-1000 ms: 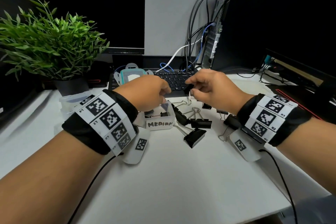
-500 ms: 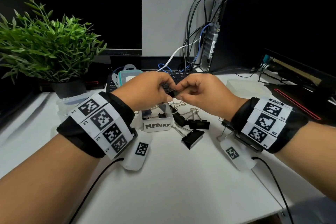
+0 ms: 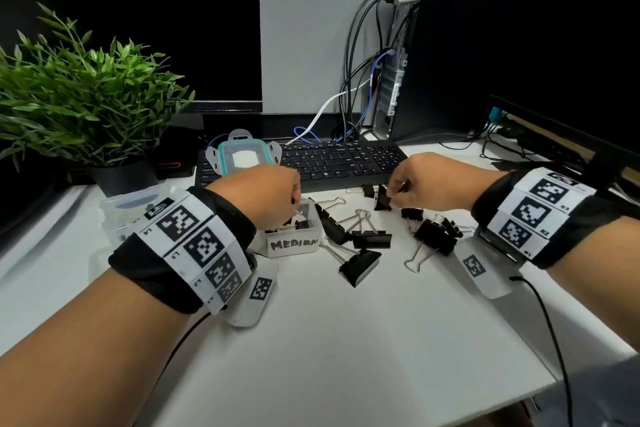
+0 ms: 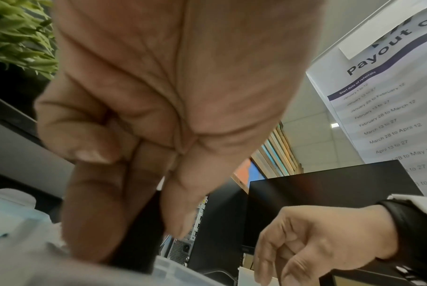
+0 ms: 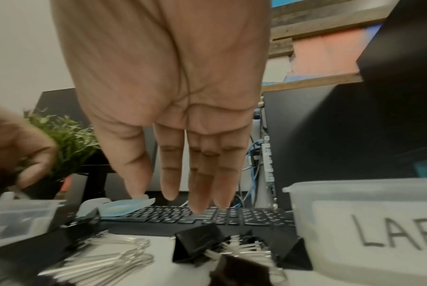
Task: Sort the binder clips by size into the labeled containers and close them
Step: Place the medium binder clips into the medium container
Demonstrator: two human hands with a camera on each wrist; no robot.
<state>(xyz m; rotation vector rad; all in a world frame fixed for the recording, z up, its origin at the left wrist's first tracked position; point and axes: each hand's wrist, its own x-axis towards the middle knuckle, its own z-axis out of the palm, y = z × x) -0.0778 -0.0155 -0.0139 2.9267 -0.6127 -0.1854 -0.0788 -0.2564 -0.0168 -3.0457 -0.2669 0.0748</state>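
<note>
Far left on the worktop (image 3: 346, 340) we see a plant (image 3: 86, 97) at the back edge, and just in front of its pot a clear tub (image 3: 117, 215) half hidden by our left wrist. Next, the left hand (image 3: 263, 198) sits over the Medium box (image 3: 294, 243), fingers (image 4: 97, 203) bunched downward and pinching something dark at the box's mouth; we cannot tell whether it is a clip. Black clips already lie inside that box. Behind it, a teal-rimmed lid (image 3: 244, 156) rests on the left end of the keyboard (image 3: 339, 163) along the back edge. Moving right, loose clips (image 3: 360, 265) are scattered mid-worktop, wire handles splayed, some touching each other. Over to the right hand (image 3: 422, 184): from the head view its fingers reach down to a small clip (image 3: 381, 199) just in front of the keyboard, while the wrist view shows the fingers (image 5: 173, 174) straight and spread, nothing gripped; whether they touch it we cannot tell. At far right, the wrist view catches a tub (image 5: 369, 222) lettered "LA…", beside the clip pile.
</note>
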